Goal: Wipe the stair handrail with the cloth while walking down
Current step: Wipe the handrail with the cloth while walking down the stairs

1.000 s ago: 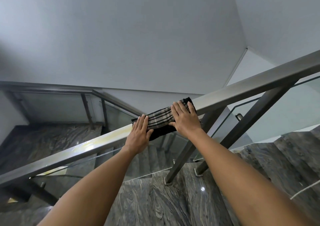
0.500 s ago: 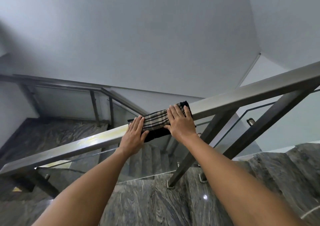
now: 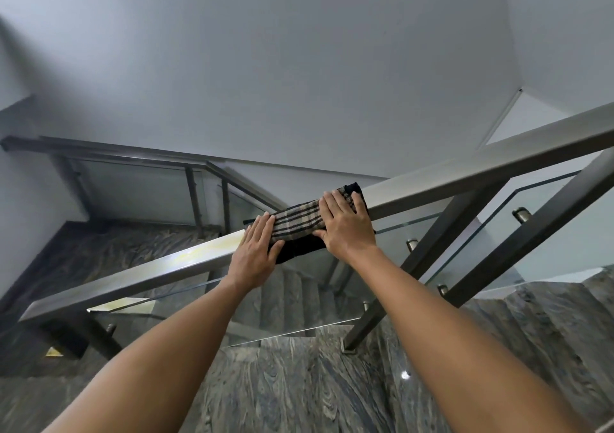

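A square steel handrail [image 3: 149, 271] slopes down from the upper right to the lower left across the view. A dark checked cloth [image 3: 297, 221] is draped over it near the middle, its dark edge hanging below the rail. My left hand [image 3: 255, 253] lies flat on the cloth's lower end with straight fingers. My right hand [image 3: 345, 225] presses flat on the cloth's upper end, its thumb under the rail's near edge.
Glass panels [image 3: 465, 243] on slanted steel posts [image 3: 428, 253] fill the space under the rail. Grey veined stone steps [image 3: 299, 389] run below me and down to a landing [image 3: 109, 250] with a second railing [image 3: 133, 153]. Plain walls stand behind.
Both hands and the cloth have slid a little down the rail to the left, and the view has shifted as I step down.
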